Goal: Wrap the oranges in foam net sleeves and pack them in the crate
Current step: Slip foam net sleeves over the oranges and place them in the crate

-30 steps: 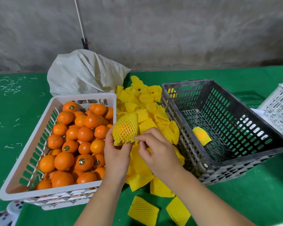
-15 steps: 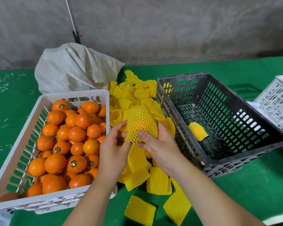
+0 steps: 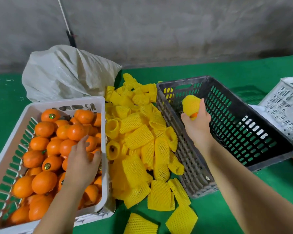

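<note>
1. Head view: the right hand [image 3: 195, 123] held a wrapped orange [image 3: 191, 107] over the black crate [image 3: 267, 159], its fingers curled round the fruit from below. The yellow sleeve covered most of it, and a bit of orange skin showed at the bottom near the palm.
2. The fruit was above the crate's near-left part, not yet set down as far as I could judge. What I could see of the crate floor looked bare; the hand and arm hid some of it, so I couldn't tell whether anything lay under them.
3. The left hand [image 3: 82, 162] was down in the white basket [image 3: 101, 105], fingers spread and relaxed over the oranges [image 3: 52, 146]. Whether it had closed on one I couldn't tell; it looked to be only touching them.
4. The basket was heaped nearly full with bare fruit, so by my reckoning the job had hardly started, with almost all of it left.
5. A big loose pile of sleeves [image 3: 137, 137] lay on the green table [image 3: 243, 208] between basket and crate, spilling toward the near edge, plenty for what remained.
6. Behind sat a pale sack [image 3: 64, 73], and a second white crate [image 3: 287, 105] stood at the far right.
</note>
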Motion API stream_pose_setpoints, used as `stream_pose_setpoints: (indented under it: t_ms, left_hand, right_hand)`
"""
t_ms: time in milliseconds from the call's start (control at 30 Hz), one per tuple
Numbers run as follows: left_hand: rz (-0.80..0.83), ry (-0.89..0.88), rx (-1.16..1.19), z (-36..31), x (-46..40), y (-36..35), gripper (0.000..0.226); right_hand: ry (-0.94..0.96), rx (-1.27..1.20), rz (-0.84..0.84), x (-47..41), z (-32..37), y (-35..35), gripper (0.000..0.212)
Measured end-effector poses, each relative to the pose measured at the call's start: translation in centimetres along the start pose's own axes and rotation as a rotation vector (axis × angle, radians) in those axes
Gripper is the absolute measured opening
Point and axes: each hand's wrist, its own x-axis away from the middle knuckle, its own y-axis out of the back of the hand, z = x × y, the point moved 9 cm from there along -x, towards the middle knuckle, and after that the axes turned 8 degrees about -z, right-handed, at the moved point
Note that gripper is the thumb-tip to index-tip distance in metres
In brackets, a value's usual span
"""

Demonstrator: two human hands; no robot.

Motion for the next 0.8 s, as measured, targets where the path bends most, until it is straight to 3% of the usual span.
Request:
stream_pose_setpoints:
  t_ms: [100,167,233,333,600,733,800]
  left_hand:
    - [0.262,-0.027,-0.304,1.9,0.1,-3.3,0.094]
    - [0.334,-0.149,-0.547,2.5,1.0,-4.6,0.102]
    - [0.385,-0.134,-0.715,3.7,1.7,-5.2,0.102]
    - [0.421,-0.02,-0.744,4.0,2.1,-5.5,0.097]
    - [0.179,0.074,-0.775,4.0,0.8,-0.9,0.06]
    - [-0.031,0.066,-0.469,3.6,1.1,2.4,0.068]
    - [-0.112,0.057,-0.209,2.9,1.8,3.6,0.073]
  right_hand:
    - [0.162,0.283,0.169,0.0,0.1,-3.3,0.091]
    - [0.491,0.576,0.188,1.6,1.7,-5.2,0.087]
    - [0.865,0.866,0.173,4.0,2.7,-7.2,0.088]
    - [1.133,1.108,0.243,5.6,1.9,-9.9,0.09]
    - [1.06,1.368,0.196,4.5,1.3,-10.7,0.088]
    - [1.058,1.34,0.136,4.6,2.2,-9.5,0.075]
    - [1.113,1.457,0.161,5.2,1.7,-9.3,0.08]
